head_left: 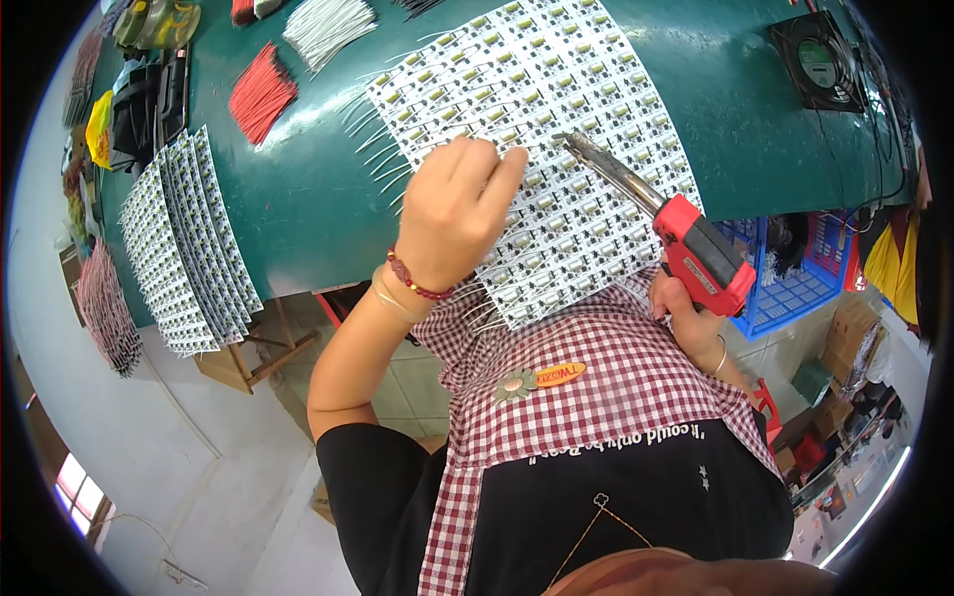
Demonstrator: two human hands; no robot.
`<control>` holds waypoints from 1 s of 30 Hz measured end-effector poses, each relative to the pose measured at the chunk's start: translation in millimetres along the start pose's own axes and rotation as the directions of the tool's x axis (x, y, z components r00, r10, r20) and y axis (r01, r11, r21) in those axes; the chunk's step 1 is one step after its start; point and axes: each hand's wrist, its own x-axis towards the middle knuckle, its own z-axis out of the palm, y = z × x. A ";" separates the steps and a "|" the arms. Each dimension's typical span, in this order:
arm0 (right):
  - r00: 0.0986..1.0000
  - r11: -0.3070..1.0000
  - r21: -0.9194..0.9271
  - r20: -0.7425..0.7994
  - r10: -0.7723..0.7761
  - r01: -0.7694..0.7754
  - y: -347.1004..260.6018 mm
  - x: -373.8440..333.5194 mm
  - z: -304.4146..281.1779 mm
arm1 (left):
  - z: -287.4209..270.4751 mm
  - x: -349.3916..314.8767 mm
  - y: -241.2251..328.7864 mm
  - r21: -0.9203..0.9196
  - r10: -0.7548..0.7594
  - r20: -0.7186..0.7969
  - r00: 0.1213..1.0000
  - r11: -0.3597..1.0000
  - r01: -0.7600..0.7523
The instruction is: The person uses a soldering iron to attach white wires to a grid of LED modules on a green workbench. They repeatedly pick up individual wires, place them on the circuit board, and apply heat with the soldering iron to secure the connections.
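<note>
A large white sheet of small circuit boards [606,109] lies on the green table in front of me, with thin white wires sticking out along its left side. My left hand [459,204] is over the sheet's left part, its fingers pinched together; whatever they hold is hidden. In my right hand [686,313] is a red and black soldering gun [708,260], gripped at the sheet's lower right edge. The gun's dark metal tip points up and left, over the middle of the sheet, just right of my left fingers. Whether it touches a board cannot be told.
Bundles of red wires [262,92] and white wires [328,32] lie at the far left of the green table [308,209]. Stacked board sheets [189,243] overhang its left end. A black fan [818,62] stands far right, above a blue crate [785,293] beside the table.
</note>
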 end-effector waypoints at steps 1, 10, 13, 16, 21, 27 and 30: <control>1.000 1.000 -0.014 0.012 -0.018 0.018 1.7 -0.3 -1.0 | 0.7 -0.8 3.8 -0.016 -0.002 0.011 1.000 1.000 0.002; 0.999 0.999 -0.031 0.041 0.016 -0.015 10.1 -2.9 -2.1 | 18.7 -8.0 8.3 0.004 -0.034 0.042 0.999 0.999 0.034; 0.997 0.999 -0.046 0.075 0.006 -0.003 10.6 -1.0 -4.6 | 18.1 -7.7 10.1 0.017 -0.040 0.035 0.999 0.999 0.040; 0.997 0.999 -0.048 0.073 0.018 -0.015 11.6 -1.5 -5.3 | 17.4 -7.8 11.7 0.030 -0.049 0.029 0.998 0.998 0.049; 0.997 0.998 -0.061 0.073 -0.001 0.006 15.1 -2.6 -6.8 | 19.5 -7.5 12.3 0.040 -0.031 0.035 0.999 0.999 0.030; 0.996 0.998 -0.064 0.086 0.008 -0.003 16.5 -2.5 -6.9 | 17.6 -5.1 15.2 0.060 -0.037 0.075 0.996 0.998 0.032; 0.995 0.998 -0.064 0.103 -0.015 0.022 13.5 -0.8 -7.2 | 17.1 -4.6 16.6 0.068 -0.043 0.079 0.996 0.997 0.037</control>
